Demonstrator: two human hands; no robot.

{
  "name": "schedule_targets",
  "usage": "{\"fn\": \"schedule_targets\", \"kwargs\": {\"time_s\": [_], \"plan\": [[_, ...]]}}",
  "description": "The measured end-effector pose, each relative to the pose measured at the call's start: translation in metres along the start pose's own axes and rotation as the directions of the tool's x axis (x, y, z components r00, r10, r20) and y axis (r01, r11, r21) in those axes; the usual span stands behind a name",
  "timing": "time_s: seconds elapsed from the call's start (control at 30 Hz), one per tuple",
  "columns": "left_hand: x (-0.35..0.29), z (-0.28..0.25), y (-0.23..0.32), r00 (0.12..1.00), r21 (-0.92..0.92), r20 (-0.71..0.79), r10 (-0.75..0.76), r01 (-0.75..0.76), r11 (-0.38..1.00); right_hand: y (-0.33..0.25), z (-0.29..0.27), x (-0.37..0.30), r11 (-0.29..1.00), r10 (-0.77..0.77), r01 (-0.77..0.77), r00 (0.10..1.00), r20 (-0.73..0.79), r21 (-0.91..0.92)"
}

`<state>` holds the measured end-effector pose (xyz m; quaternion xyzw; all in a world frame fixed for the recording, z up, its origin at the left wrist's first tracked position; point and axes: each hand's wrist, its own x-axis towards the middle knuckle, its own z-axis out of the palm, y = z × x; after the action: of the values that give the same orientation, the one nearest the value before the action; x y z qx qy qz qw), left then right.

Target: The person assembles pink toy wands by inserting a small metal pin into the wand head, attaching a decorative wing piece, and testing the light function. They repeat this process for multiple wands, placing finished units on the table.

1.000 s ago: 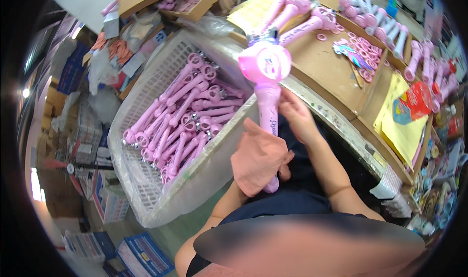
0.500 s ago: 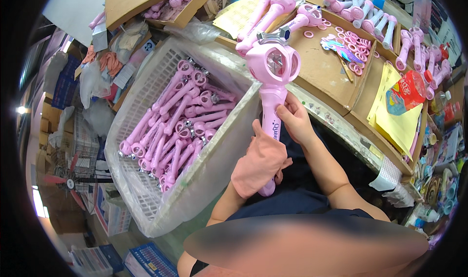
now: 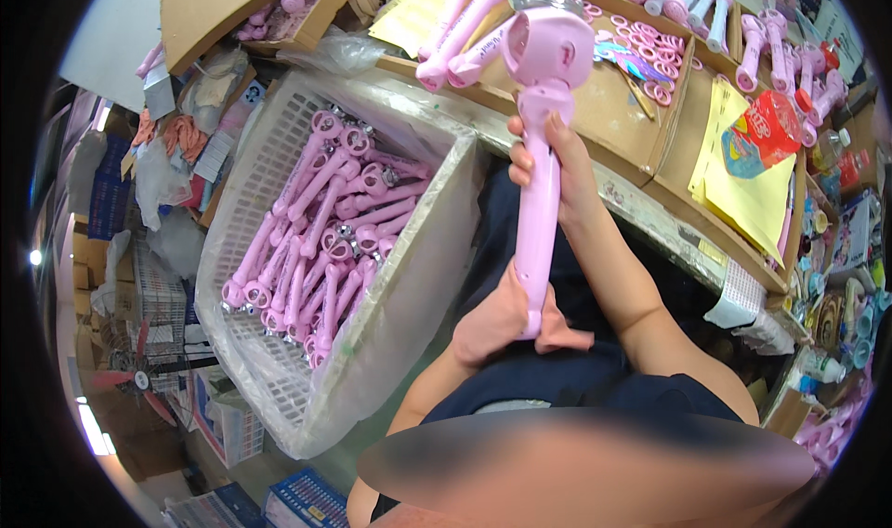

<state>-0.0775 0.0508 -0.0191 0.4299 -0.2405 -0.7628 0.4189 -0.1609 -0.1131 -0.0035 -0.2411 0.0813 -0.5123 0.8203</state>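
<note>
- A thin stick [image 3: 639, 97] lies in a cardboard tray [image 3: 606, 125]
- Yellow paper [image 3: 736, 201] sits right of the stick
- A red-and-blue packet [image 3: 773, 127] rests on that paper
- Plastic bags [image 3: 165, 182] bunch at the left
- A fan [image 3: 141, 379] shows reddish blades

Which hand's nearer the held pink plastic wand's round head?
Right. The right hand grips the wand just below the round head; the left hand, with a salmon-pink cloth, is at the wand's lower end.
</note>
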Motion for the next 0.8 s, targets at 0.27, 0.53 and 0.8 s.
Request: {"fn": "schedule_targets", "kwargs": {"time_s": [0.27,0.53,0.8], "plan": [[0.012,-0.009,0.024,0.942,0.725,-0.071,0.327,-0.176,0.665,0.004,0.0,-0.002,0.928,-0.019,-0.049,0.984,-0.178,-0.37],[0.008,0.0,0.011,0.988,-0.203,-0.135,0.077,-0.104,0.974,0.001,-0.016,0.008,0.998,0.005,-0.003,0.999,0.039,-0.065],[0.021,-0.026,0.006,0.921,0.203,-0.191,0.339,-0.301,0.932,0.003,-0.015,0.019,0.99,0.014,-0.027,0.996,-0.092,-0.142]]}}
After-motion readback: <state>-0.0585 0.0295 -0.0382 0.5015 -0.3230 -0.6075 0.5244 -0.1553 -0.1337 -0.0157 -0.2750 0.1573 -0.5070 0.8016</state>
